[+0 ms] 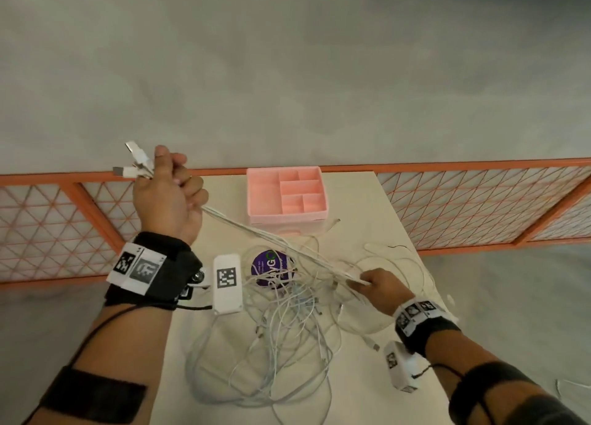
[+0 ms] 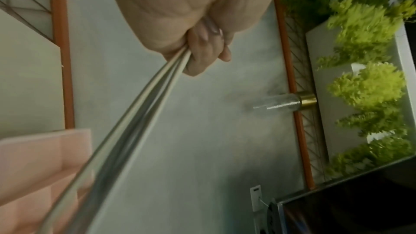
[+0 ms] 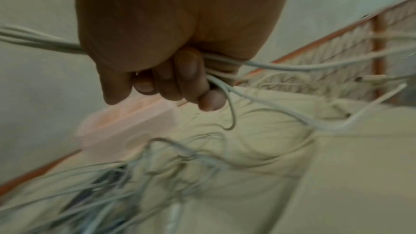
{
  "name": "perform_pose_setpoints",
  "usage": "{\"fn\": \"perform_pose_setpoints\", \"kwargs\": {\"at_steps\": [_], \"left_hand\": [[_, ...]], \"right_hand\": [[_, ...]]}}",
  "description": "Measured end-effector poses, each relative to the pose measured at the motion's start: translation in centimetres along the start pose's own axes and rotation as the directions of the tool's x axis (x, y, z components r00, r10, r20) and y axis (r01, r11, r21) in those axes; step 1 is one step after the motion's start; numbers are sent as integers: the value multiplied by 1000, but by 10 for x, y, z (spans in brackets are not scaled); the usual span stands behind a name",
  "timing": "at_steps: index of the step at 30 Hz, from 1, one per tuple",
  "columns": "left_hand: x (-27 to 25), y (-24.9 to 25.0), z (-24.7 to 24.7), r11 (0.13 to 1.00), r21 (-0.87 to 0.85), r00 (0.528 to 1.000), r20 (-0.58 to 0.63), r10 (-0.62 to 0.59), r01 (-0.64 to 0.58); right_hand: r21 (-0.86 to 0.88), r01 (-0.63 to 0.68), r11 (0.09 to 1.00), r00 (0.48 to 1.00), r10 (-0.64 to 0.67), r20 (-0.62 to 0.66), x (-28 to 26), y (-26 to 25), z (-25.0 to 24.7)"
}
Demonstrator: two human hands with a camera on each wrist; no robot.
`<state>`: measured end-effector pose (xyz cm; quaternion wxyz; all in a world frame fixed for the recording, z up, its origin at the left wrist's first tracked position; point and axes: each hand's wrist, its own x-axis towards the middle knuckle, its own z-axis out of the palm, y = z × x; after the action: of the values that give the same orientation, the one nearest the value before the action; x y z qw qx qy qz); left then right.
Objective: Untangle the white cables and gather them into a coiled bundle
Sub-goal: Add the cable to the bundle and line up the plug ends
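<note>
My left hand (image 1: 169, 187) is raised above the table's far left corner and grips a bunch of white cables (image 1: 275, 242); their USB plugs (image 1: 134, 159) stick out past my thumb. The strands run taut and slanting down to my right hand (image 1: 374, 285), whose fingers curl round them low over the table. In the left wrist view the cables (image 2: 144, 109) leave my fist (image 2: 202, 49) as a tight bundle. The right wrist view shows my curled fingers (image 3: 186, 77) with strands (image 3: 281, 68) fanning out. A loose tangle of cable (image 1: 287, 328) lies on the table below.
A pink compartment tray (image 1: 286, 194) stands at the table's far edge. A purple round lid or tin (image 1: 271, 266) lies under the tangle. The cream table (image 1: 367, 392) is narrow, with an orange mesh railing (image 1: 479, 200) behind it and grey floor beyond.
</note>
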<state>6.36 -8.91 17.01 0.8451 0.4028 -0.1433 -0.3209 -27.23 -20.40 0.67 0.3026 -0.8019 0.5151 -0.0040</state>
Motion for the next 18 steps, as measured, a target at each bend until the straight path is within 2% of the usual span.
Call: {"fn": "perform_pose_setpoints", "kwargs": {"at_steps": [5,7,9,11,14,15,16,17,18], "left_hand": [[6,-1,-14,999,30,998,-65,25,-23],[9,-3,-20,1000,29,997,-79,7,-5],[12,-8,-27,999,27,996,-87,-23,25],[10,-20,-30,997,55,995,-90,-54,59],[-1,-46,-31,980,135,987,-86,-137,147],[-6,-56,-33,967,183,983,-81,-165,177],[-11,-65,-35,948,239,978,-71,-197,208],[-16,-74,-38,924,297,970,-57,-235,241],[-21,-82,-41,895,349,959,-43,-279,276]], "right_hand": [[-275,-232,933,973,218,-79,-11,74,-38],[-333,-350,875,937,320,-143,-19,106,-58],[-295,-461,837,882,397,-252,-27,133,-79],[-208,-552,807,793,431,-430,-35,149,-99],[-144,-683,717,579,410,-705,-48,159,-126],[-135,-710,691,538,408,-738,-51,160,-132],[-148,-724,674,536,415,-735,-52,161,-134],[-189,-729,657,569,430,-701,-52,162,-133],[-240,-722,649,624,460,-631,-51,165,-127]]}}
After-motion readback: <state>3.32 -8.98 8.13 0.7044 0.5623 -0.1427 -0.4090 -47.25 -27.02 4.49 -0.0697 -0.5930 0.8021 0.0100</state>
